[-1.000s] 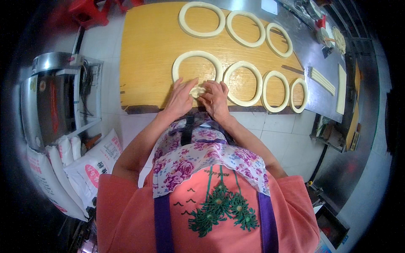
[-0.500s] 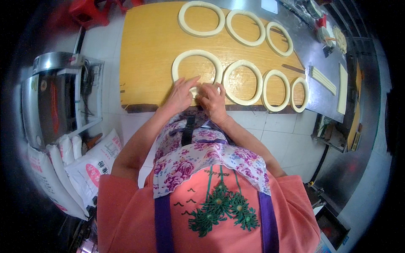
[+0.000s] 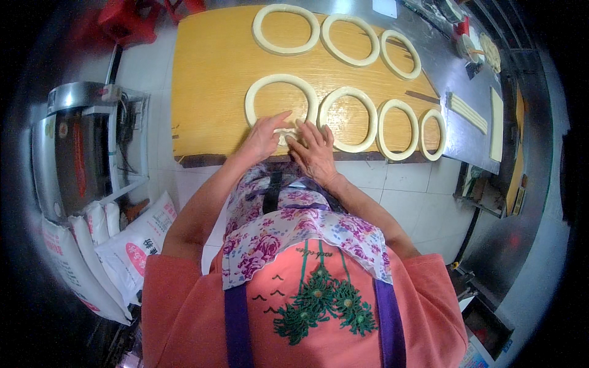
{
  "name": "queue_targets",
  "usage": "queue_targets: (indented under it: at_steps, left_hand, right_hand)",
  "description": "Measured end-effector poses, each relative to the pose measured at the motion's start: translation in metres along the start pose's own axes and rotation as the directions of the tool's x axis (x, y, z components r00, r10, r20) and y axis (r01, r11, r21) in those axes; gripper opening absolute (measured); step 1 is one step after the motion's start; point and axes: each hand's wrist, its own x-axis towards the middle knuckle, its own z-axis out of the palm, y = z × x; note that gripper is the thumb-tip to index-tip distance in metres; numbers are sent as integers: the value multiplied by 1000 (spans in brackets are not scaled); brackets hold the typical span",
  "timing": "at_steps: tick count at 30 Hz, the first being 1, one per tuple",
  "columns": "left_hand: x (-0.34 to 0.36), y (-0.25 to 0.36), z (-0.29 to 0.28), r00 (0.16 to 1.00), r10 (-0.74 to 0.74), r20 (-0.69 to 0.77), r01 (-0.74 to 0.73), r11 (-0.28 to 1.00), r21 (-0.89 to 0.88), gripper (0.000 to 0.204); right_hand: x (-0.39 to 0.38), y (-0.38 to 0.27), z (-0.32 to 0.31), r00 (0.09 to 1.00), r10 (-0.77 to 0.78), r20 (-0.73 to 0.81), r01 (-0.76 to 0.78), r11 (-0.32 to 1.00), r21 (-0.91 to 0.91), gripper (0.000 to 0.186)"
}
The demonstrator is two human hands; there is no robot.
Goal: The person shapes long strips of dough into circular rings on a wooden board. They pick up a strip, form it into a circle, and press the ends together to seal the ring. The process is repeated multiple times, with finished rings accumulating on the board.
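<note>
A ring of pale dough [image 3: 281,78] lies at the board's near edge, in front of me. My left hand [image 3: 264,138] is closed over the ring's near-left part, its index finger pointing inward. On the near-right part rests my right hand [image 3: 315,152], fingers spread and its thumb toward the dough. Between the two hands shows a short, uneven, flattened stretch of dough [image 3: 284,138]. My fingers hide part of the ring's near side.
More dough rings lie in two rows on the wooden board [image 3: 208,67]: a second ring [image 3: 322,116] close to my right hand, others beyond. Dough strips [image 3: 467,113] sit on the metal table [image 3: 457,144] at right. White sacks [image 3: 144,230] stand at lower left; red stools [image 3: 126,21] at far left.
My right hand has opened from a pinch, its fingers now spread over the ring. More of the dough between my hands shows. The left hand has barely moved.
</note>
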Motion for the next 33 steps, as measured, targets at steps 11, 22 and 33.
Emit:
queue_targets:
  at_steps: [11,22,33]
  left_hand:
    - [6,-2,5,998,-65,21,66,996,-53,58]
    - [-6,9,13,994,42,-100,-30,993,115,50]
    - [-11,25,-6,998,-61,-12,59,991,-124,59]
  right_hand:
    - [-5,6,-22,998,-38,-50,42,996,75,37]
    - [-8,14,-52,995,34,-89,-18,984,176,45]
    - [7,0,-23,987,-74,141,63,995,76,41]
